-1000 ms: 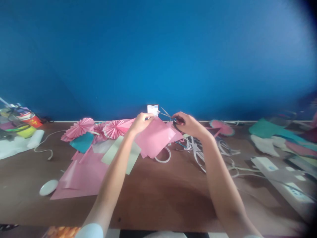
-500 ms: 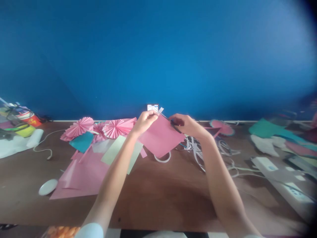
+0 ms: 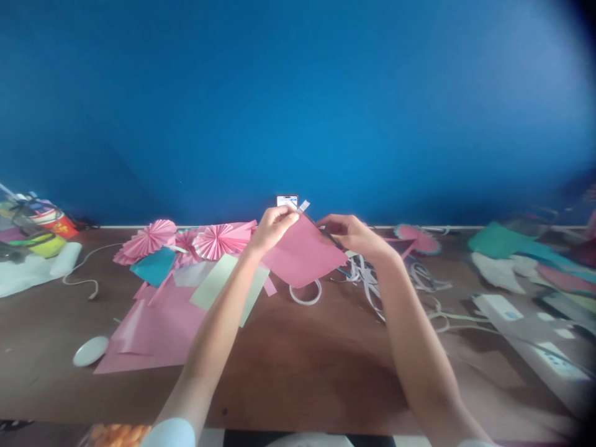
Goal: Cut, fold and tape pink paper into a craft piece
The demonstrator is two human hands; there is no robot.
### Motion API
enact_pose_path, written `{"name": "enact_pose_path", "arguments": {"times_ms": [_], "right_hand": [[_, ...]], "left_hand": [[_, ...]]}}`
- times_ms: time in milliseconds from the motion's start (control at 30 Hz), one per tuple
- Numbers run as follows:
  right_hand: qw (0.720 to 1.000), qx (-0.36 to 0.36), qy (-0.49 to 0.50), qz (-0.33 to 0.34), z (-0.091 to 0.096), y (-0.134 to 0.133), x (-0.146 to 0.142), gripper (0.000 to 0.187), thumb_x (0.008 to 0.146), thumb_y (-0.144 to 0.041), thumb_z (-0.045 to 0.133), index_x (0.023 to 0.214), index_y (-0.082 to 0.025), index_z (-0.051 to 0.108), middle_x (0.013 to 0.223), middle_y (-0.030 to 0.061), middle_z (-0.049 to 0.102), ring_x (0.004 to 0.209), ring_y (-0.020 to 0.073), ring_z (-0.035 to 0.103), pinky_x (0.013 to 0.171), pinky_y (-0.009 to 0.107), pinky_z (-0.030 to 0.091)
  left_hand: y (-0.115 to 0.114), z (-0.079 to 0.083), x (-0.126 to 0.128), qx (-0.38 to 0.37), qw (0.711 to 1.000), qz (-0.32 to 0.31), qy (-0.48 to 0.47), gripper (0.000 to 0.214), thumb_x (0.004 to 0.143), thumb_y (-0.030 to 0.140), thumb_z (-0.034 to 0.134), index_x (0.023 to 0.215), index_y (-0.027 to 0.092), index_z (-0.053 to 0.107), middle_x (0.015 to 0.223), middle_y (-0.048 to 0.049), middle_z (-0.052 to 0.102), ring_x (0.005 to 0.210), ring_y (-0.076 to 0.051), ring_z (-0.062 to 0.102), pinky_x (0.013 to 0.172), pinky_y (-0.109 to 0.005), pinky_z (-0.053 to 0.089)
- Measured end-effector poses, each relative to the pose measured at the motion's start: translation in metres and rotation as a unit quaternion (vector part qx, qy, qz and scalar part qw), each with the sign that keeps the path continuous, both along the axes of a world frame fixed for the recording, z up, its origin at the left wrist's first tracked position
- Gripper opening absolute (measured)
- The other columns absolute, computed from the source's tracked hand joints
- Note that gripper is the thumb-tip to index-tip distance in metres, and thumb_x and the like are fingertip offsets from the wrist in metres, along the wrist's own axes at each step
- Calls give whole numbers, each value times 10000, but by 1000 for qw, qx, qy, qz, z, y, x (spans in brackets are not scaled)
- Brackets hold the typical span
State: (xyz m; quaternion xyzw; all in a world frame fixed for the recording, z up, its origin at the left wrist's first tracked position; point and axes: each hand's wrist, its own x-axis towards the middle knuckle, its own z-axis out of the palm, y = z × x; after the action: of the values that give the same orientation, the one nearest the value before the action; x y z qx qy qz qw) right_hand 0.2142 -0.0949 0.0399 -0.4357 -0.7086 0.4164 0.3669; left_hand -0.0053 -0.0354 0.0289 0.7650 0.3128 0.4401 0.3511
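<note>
Between my hands hangs a sheet of pink paper (image 3: 302,251), held up in the air with one corner pointing down. My left hand (image 3: 274,230) pinches its upper left corner. A small pale strip (image 3: 304,205) sticks up just beyond those fingertips. Along the upper right edge of the sheet runs a thin dark stick-like object (image 3: 328,235); its exact kind is unclear. My right hand (image 3: 351,234) is closed over this edge and the dark object, its fingers partly hidden. Under the paper's low corner, a white ring (image 3: 305,293) lies on the table.
A lit phone (image 3: 287,200) leans at the blue wall. Pink pleated paper fans (image 3: 216,241), pink sheets (image 3: 158,329), pale green paper (image 3: 216,279) and a white disc (image 3: 90,351) lie left. To the right are tangled white strips (image 3: 367,279), another fan (image 3: 419,239) and a power strip (image 3: 531,347).
The pink paper's lower corner has risen slightly, showing more of the white ring. Both hands keep nearly the same place and grip.
</note>
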Motion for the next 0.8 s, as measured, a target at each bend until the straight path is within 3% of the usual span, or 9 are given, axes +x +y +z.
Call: {"name": "enact_pose_path", "arguments": {"times_ms": [800], "right_hand": [[999, 10, 29, -17, -1, -1, -5, 451, 726, -427, 746, 1065, -134, 702, 731, 21, 645, 592, 103, 502, 504, 224, 353]], "left_hand": [[2, 2, -5, -27, 1000, -5, -13, 274, 867, 407, 547, 832, 151, 636, 808, -28, 618, 773, -167, 541, 692, -259, 396]]}}
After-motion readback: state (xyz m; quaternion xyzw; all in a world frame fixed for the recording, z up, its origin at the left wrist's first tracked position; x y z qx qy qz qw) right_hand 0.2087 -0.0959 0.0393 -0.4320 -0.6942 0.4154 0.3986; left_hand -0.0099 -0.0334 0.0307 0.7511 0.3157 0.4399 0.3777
